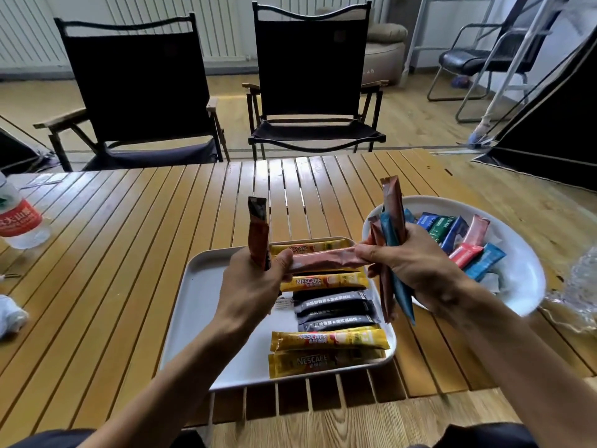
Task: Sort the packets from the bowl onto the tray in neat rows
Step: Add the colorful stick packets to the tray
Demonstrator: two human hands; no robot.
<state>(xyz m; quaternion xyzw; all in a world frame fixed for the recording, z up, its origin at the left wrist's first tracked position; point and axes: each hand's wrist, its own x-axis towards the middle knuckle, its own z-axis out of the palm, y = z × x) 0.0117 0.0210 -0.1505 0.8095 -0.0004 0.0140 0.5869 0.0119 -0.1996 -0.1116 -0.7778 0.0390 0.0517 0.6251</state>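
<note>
You're pinching the pink packet [323,258] by its ends, left hand [258,282] and right hand [413,266], lying parallel to the tray [200,286] rows below. Both are also gripping upright sticks [393,205].

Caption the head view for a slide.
Left hand and right hand hold a pinkish packet over the tray, bowl alongside.

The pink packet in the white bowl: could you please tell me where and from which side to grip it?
Pinch the pink packet across its flat faces at its upper end, coming from above on the far side of the bowl. That end seems to lie free on top of the pile, while its lower end sits beside the red packet.
</note>
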